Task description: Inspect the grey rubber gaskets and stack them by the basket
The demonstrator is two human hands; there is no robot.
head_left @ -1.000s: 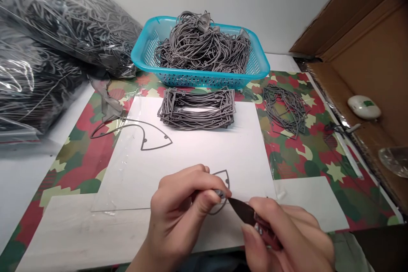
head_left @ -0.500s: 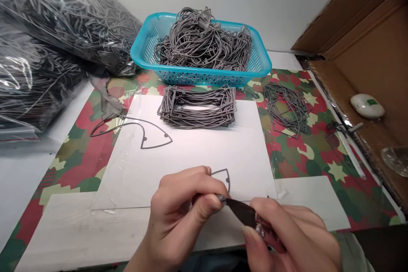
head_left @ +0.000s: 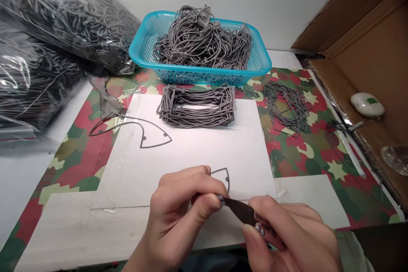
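Loop (head_left: 228, 182) within pinched left grip (head_left: 183, 210), corner (head_left: 226, 168) beyond it; knife (head_left: 240, 211) within clenched right grip (head_left: 290, 231).

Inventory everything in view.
Bags: 2, clear, left
Basket: 1, blue, back
Tangled pieces: many, grey, in basket
Stacked frames: many, grey, centre
Loose frame: 1, grey, left
Frame pile: 1, grey, right
Held frame: 1, grey, front
Knife: 1, dark blade, reddish handle, front
Sheets: several, white, centre, front
Covering: 1, multicoloured, tabletop
Cardboard box: 1, brown, right
Rounded object: 1, white, right
Stick: 1, white, right
Left hand: 1, bare, front
Right hand: 1, bare, front
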